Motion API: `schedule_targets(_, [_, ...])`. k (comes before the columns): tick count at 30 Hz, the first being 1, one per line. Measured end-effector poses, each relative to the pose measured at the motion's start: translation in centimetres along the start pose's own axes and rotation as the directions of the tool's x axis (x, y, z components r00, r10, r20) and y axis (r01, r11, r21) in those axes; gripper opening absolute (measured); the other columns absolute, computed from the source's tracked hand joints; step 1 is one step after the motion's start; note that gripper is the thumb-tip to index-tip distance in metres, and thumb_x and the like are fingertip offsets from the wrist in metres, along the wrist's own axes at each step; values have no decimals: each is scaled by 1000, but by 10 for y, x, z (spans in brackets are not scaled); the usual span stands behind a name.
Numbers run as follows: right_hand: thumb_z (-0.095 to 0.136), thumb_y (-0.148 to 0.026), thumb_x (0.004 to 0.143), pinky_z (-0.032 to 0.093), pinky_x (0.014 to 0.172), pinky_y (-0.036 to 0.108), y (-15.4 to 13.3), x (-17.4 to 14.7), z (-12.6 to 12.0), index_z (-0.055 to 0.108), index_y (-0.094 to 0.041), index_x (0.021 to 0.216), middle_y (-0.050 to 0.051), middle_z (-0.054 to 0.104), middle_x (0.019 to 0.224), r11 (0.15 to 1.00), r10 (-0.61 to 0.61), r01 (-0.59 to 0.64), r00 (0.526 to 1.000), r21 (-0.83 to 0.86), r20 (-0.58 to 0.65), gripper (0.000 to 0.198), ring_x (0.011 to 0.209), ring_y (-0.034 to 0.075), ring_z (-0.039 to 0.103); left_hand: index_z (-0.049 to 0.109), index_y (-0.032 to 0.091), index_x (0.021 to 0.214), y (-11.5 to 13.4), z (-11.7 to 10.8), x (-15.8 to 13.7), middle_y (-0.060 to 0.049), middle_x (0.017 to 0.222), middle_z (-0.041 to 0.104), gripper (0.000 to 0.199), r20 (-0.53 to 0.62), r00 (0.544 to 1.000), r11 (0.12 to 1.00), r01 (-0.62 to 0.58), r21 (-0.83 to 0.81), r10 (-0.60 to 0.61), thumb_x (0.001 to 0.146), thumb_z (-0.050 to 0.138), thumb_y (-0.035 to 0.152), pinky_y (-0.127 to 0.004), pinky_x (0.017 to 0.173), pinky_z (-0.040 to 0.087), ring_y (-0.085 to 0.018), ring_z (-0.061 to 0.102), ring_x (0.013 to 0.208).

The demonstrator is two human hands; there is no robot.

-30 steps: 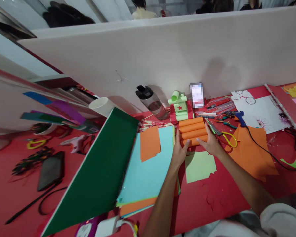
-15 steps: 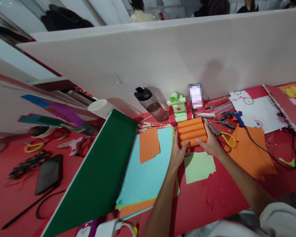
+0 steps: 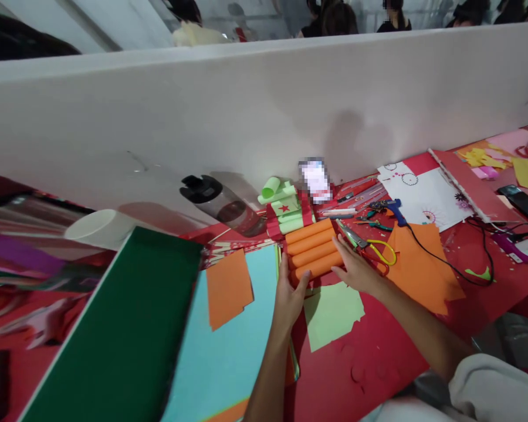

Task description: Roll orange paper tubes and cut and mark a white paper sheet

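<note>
A row of several orange paper rolls [image 3: 314, 249] lies side by side between my hands. My left hand [image 3: 289, 296] grips their left ends, its thumb over the near roll. At the right ends, the fingers and thumb of my right hand [image 3: 356, 268] press in from the other side. Just behind the rolls is a light green paper roll piece [image 3: 286, 206] with red bands and a red star. Scissors [image 3: 367, 243] with yellow and red handles lie beside my right hand. Below the rolls rests a pale green paper sheet [image 3: 332, 316].
To the left are a blue sheet stack [image 3: 229, 363], an orange piece [image 3: 229, 287] and a tilted green board [image 3: 123, 328]. A bottle [image 3: 222, 202] and a lit phone [image 3: 315, 180] lean near the white partition [image 3: 246, 105]. A glue gun [image 3: 396, 211] and its cord lie right, by orange sheets [image 3: 422, 264].
The view has swung to the right, so things on the table appear farther left. Both hands stay at the two ends of the orange rolls.
</note>
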State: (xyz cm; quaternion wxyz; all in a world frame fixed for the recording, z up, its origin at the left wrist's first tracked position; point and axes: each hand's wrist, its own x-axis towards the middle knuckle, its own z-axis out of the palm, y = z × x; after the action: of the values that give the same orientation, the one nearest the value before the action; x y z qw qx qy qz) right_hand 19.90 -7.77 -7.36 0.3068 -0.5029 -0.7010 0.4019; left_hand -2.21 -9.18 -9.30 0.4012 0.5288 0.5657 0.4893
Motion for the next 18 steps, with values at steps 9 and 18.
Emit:
schedule_targets(9, [60, -30, 101, 39, 128, 48, -47, -4, -60, 53, -21, 159, 14, 42, 172, 976, -67, 44, 993, -215, -102, 59, 158, 29, 44, 39, 27, 167, 10, 1, -3, -11, 176, 34, 80, -62, 996, 998, 59, -4, -60, 98, 68, 56, -50, 133, 28, -32, 28, 165])
schedule_targets(18, [53, -25, 105, 49, 111, 44, -11, 43, -219, 65, -17, 141, 14, 71, 141, 704, 64, -323, 916, -632, -396, 39, 131, 32, 65, 44, 25, 164, 19, 5, -6, -13, 172, 41, 79, -71, 996, 998, 52, -47, -55, 97, 69, 58, -49, 132, 31, -33, 34, 162])
